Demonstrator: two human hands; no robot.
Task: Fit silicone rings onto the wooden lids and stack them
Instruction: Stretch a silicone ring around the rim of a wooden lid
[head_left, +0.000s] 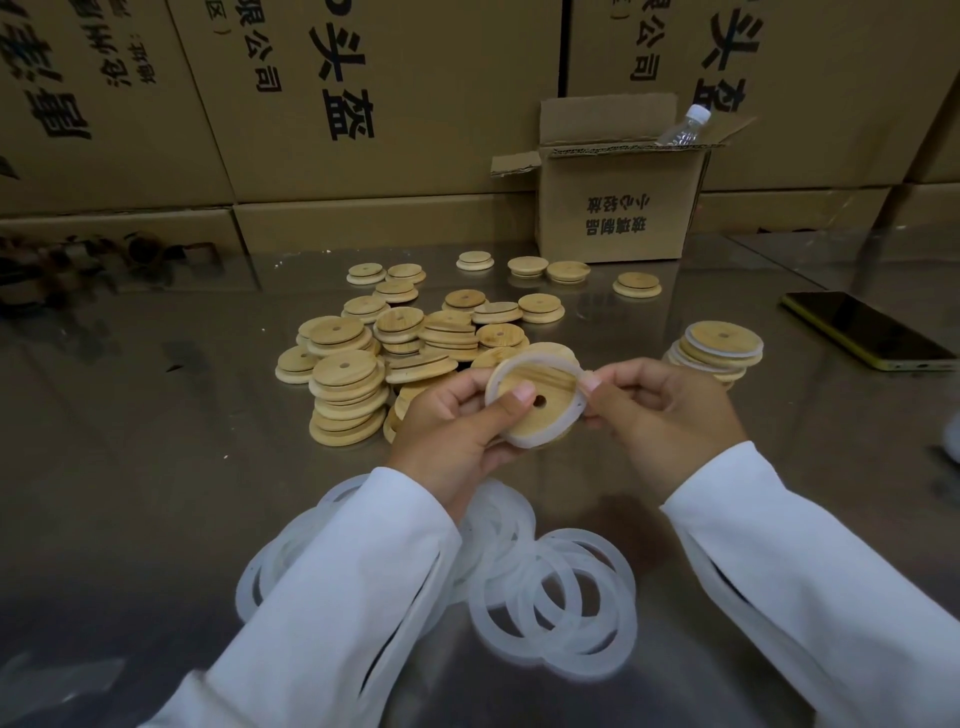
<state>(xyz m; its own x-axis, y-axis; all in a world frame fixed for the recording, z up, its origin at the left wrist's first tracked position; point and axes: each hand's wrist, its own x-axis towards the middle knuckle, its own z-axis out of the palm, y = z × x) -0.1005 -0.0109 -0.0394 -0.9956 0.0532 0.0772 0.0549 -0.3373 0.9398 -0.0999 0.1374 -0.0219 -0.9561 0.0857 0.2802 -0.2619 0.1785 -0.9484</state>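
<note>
My left hand (457, 421) grips a round wooden lid (540, 415) with a small centre hole, thumb pressed on its face. A white silicone ring (569, 415) lies partly around the lid's raised step. My right hand (660, 410) pinches the ring at its right edge. Behind my hands lies a heap of bare wooden lids (363, 364). A short stack of lids with rings fitted (719, 348) stands to the right. Loose silicone rings (556, 603) lie in a pile near me, partly under my sleeves.
The steel table (156, 441) is reflective. A small open cardboard box (618, 208) with a plastic bottle (685, 124) in it stands at the back. A phone (867, 327) lies at the right. Large cartons (363, 98) wall off the far side.
</note>
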